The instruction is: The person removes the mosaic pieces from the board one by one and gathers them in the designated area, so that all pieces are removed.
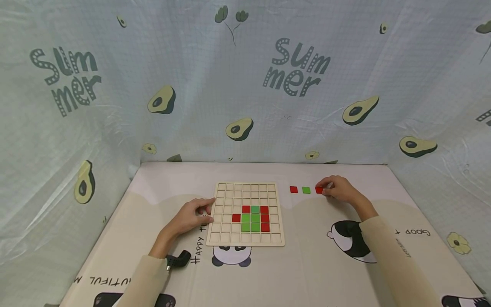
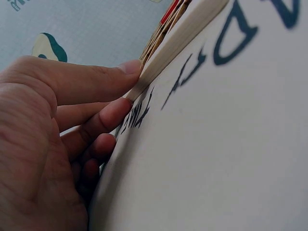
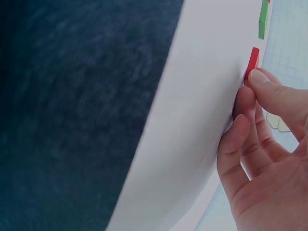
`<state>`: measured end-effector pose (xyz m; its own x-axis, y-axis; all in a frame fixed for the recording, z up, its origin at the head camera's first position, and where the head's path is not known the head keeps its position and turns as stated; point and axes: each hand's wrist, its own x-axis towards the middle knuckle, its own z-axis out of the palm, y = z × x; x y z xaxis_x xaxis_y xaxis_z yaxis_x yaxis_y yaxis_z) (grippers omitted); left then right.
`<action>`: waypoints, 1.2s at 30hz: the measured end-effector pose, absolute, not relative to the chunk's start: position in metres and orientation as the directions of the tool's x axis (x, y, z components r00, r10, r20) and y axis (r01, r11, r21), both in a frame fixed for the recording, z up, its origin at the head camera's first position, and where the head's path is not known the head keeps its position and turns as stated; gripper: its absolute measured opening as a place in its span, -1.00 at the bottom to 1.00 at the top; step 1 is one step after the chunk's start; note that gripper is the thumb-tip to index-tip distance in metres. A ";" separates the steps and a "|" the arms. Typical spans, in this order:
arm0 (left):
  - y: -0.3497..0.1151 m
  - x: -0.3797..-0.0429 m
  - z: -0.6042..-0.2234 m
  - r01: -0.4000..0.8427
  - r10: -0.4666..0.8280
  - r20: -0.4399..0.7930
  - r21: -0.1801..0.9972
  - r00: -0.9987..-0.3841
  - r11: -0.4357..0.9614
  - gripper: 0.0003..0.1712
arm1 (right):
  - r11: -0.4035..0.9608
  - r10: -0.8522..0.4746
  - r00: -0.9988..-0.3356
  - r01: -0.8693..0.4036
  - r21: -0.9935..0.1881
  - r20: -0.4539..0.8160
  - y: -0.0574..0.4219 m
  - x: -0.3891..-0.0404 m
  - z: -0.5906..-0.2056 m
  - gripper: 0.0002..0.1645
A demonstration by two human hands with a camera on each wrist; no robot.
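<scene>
A pale wooden grid board (image 1: 226,198) lies on the table, with several red tiles (image 1: 264,218) and green tiles (image 1: 255,218) set in its squares. My left hand (image 1: 188,216) rests on the board's left edge, thumb and index finger spread apart along it. To the right of the board, my right hand (image 1: 342,190) pinches a red square tile (image 3: 252,60) at the right end of a short row. A green tile (image 1: 306,190) and another red tile (image 1: 293,189) lie to its left, apart from the fingers. Part of the pinched tile is hidden by the thumb.
The pale table cover (image 1: 307,264) carries printed letters and panda figures. Behind and at both sides hangs a light curtain (image 1: 192,64) with avocado prints. A black device (image 1: 179,259) is strapped to the left wrist.
</scene>
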<state>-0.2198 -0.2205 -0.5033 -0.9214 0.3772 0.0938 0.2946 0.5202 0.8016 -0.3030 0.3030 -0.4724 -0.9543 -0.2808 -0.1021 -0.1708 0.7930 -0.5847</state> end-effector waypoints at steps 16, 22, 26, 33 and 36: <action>-0.220 -0.221 -0.504 0.288 0.375 0.089 0.806 -0.923 0.518 -0.22 | 0.791 -0.268 -0.958 -0.161 -0.590 -0.098 0.303 -0.303 -0.473 -0.68; -0.220 -0.221 -0.504 0.289 0.374 0.089 0.803 -0.923 0.522 -0.23 | 0.791 -0.258 -0.961 -0.150 -0.593 -0.100 0.303 -0.303 -0.474 -0.67; -0.220 -0.221 -0.504 0.288 0.375 0.088 0.803 -0.923 0.521 -0.22 | 0.792 -0.254 -0.962 -0.147 -0.593 -0.100 0.303 -0.302 -0.474 -0.67; -0.220 -0.221 -0.504 0.290 0.375 0.089 0.801 -0.923 0.523 -0.23 | 0.786 -0.257 -0.962 -0.150 -0.600 -0.096 0.303 -0.301 -0.474 -0.68; -0.219 -0.221 -0.504 0.287 0.376 0.087 0.805 -0.923 0.519 -0.22 | 0.787 -0.259 -0.961 -0.153 -0.597 -0.096 0.303 -0.300 -0.474 -0.67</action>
<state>-0.2207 -0.2194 -0.5042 -0.9227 0.3756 0.0873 0.2874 0.5188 0.8051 -0.3004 0.3028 -0.4736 -0.9610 -0.2594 -0.0961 -0.1529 0.7874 -0.5971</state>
